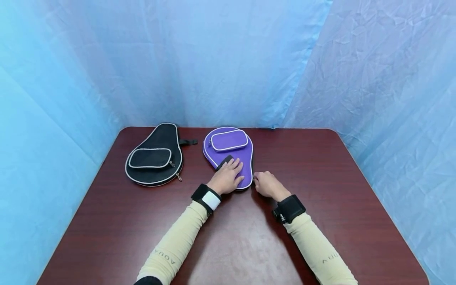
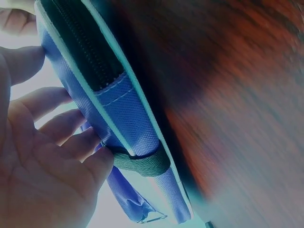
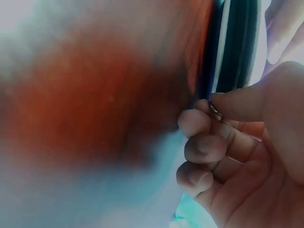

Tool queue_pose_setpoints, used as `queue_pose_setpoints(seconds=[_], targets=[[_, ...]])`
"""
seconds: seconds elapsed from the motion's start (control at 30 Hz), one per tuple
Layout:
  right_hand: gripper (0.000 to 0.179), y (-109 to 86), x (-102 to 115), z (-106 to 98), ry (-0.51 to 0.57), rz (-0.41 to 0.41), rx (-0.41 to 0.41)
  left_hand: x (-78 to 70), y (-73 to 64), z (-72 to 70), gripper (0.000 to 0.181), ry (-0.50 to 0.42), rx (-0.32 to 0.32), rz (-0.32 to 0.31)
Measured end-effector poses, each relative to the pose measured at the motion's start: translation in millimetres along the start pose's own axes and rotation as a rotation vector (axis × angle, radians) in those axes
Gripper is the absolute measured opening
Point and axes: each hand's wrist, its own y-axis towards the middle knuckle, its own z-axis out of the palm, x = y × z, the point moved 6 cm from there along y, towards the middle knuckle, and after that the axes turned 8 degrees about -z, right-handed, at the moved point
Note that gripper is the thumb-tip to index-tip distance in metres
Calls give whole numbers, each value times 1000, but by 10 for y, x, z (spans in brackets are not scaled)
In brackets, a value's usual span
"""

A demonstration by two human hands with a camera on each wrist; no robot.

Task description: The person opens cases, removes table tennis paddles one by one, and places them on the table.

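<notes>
A purple paddle case (image 1: pixel 245 158) with white piping lies on the table, its narrow end toward the person. My left hand (image 1: pixel 225 178) rests on that narrow end with fingers spread. In the left wrist view, those fingers touch the case's upper face beside a dark strap loop (image 2: pixel 142 164), and a dark zipper (image 2: pixel 85 47) runs along the side. At the case's right edge, my right hand (image 1: pixel 268 185) has curled fingers. The right wrist view shows its thumb and index finger pinching a small metal zipper pull (image 3: pixel 214 110), mostly covered by the fingertips.
A black paddle case (image 1: pixel 156 138) with white piping, a front pocket and a short strap (image 1: pixel 189 141) lies to the left. Both cases are on a dark red-brown wooden table (image 1: pixel 320 166). Light blue curtains (image 1: pixel 221 63) hang behind and at the sides.
</notes>
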Motion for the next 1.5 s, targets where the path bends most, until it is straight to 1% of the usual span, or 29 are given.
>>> queue_pose_setpoints(seconds=[0.13, 0.33, 0.43, 0.53, 0.63, 0.73, 0.83, 0.93, 1.0, 1.13, 1.3, 1.5], targets=[[24, -61, 60, -11, 42, -18, -4, 2, -1, -30, 54, -13, -9, -1], [30, -134, 156, 16, 96, -48, -6, 27, 2, -33, 55, -17, 1, -13], [32, -162, 211, 43, 103, -61, 2, 34, -4, -40, 55, -16, -2, -11], [32, -189, 286, 56, 107, -93, 1, 38, -8, -44, 55, -13, -5, -7], [29, -210, 370, 69, 97, -135, -9, 38, -5, -44, 54, -15, -8, -4], [26, -232, 468, 81, 71, -159, -13, 34, 2, -35, 54, -15, -6, -5], [25, -245, 575, 100, 59, -141, -3, 26, 8, -17, 55, -4, 7, -9], [24, -228, 690, 139, 57, -100, 27, 20, 12, 2, 55, 8, 14, -12], [22, -198, 765, 166, 49, -74, 42, 15, 11, 1, 55, 14, 5, -9], [20, -127, 868, 204, 23, -31, 40, 5, 9, -10, 54, 5, -15, 2], [20, -101, 893, 223, 40, 18, 19, 2, 11, -5, 55, -8, -6, 20], [18, -94, 871, 226, 103, 18, -24, 15, 15, -5, 55, -14, -19, 30]])
